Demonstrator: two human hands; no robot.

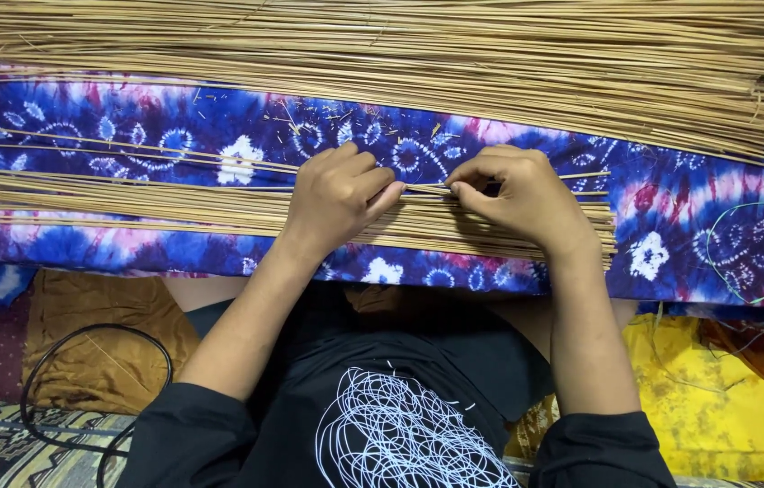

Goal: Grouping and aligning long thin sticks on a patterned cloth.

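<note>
Two hands work one thin stick (427,189) pulled from the near stick bundle (129,206) lying across the tie-dye cloth (698,208). Left hand (339,194) curled, fingertips pinching the stick; right hand (518,194) pinching it just beside. Stick's middle hidden under fingers. Far stick pile (400,54) cut off at top edge. Black cable (93,398) loops lower left, partly out of view.
</note>
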